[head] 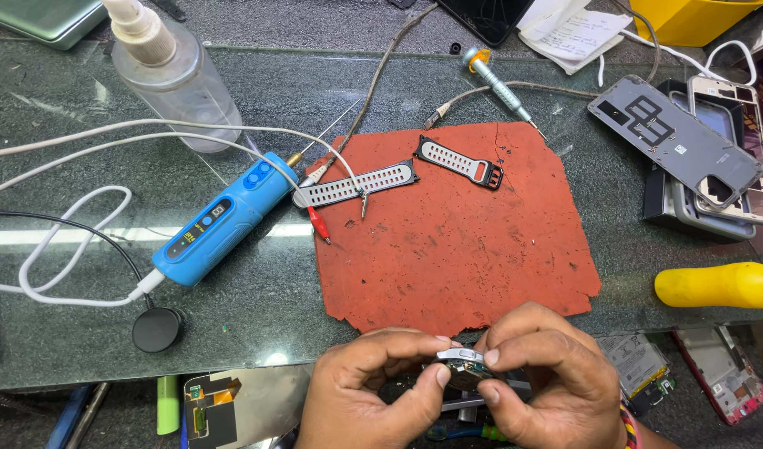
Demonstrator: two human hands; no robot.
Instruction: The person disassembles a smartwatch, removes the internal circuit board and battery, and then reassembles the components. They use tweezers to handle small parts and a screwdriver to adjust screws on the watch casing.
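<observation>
Nearest the camera, the left hand [373, 387] and the right hand [543, 378] are pinching a small round smartwatch body [463, 368] between them, thumbs and forefingers closing on its silver rim from both sides. Both hands are narrow, each gripping the watch body, which is hanging just off the near edge of the red work mat [456, 229], above the front edge of the bench [82, 333].

Judging from the grip, doing this well calls for even pressure on the rim, fingertips kept off the face, and the piece held low over the mat so a slip costs nothing.

On the mat's far side the two grey-and-black strap halves [356, 185] [459, 160] are lying detached. Left of the mat a blue handheld power tool [223, 220] is trailing white cable, with a round black charging puck [157, 328] nearer the front. Beyond the mat a precision screwdriver [498, 83] is resting; to its right, stacked phone frames [689, 150] and a yellow handle [718, 285]. A clear spray bottle [169, 71] is standing at the mat's far left.
</observation>
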